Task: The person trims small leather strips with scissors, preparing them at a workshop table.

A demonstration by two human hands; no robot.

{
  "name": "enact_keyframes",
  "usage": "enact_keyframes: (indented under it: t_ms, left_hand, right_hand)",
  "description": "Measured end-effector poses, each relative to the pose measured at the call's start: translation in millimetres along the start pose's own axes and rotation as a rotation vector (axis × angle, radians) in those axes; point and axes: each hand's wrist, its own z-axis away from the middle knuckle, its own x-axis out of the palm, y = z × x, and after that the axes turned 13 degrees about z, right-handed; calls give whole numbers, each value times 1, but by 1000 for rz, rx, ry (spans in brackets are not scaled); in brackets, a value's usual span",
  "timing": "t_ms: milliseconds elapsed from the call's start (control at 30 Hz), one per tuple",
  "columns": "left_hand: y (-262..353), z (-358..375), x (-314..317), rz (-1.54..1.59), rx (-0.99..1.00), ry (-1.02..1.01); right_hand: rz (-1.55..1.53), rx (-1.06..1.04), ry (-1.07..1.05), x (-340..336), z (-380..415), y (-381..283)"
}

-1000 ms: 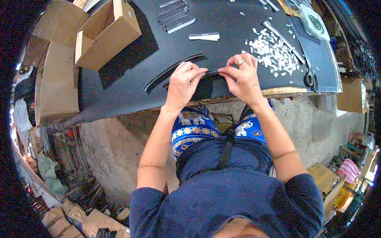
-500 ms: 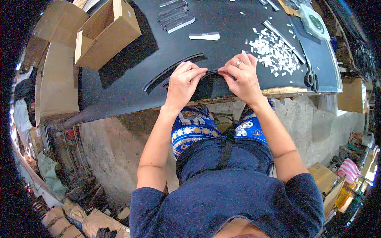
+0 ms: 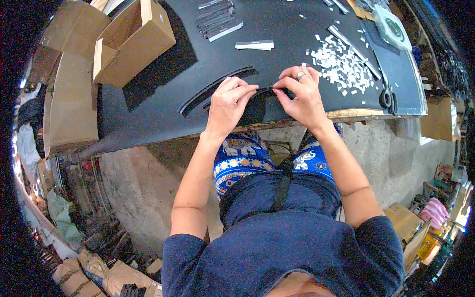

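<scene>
A thin black strip [image 3: 265, 88] runs between my two hands above the table near its front edge. My left hand [image 3: 231, 101] pinches it at its left part, thumb against fingers. At its right end my right hand [image 3: 301, 94], with a ring on one finger, closes thumb and forefinger on it. Just beyond my left hand lies a curved black strip [image 3: 203, 91]. White strips [image 3: 255, 45] lie farther back, beside a stack of dark strips [image 3: 215, 21]. Many small white pieces [image 3: 344, 64] are heaped to the right of my right hand.
An open cardboard box [image 3: 141, 47] stands on the black tabletop [image 3: 148, 116] at the left. Black scissors [image 3: 387, 96] lie at the right, near a long thin strip [image 3: 354, 49]. A plastic-wrapped roll [image 3: 392, 27] sits at the back right.
The fingers of my right hand have shifted slightly at the strip's end. My left hand has stayed in place.
</scene>
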Motion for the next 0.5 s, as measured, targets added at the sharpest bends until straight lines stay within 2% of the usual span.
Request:
enact_keyframes:
  t_ms: [500]
  left_hand:
    - [-3, 1, 0, 6, 0, -2]
  right_hand:
    - [-28, 18, -11, 5, 2, 1]
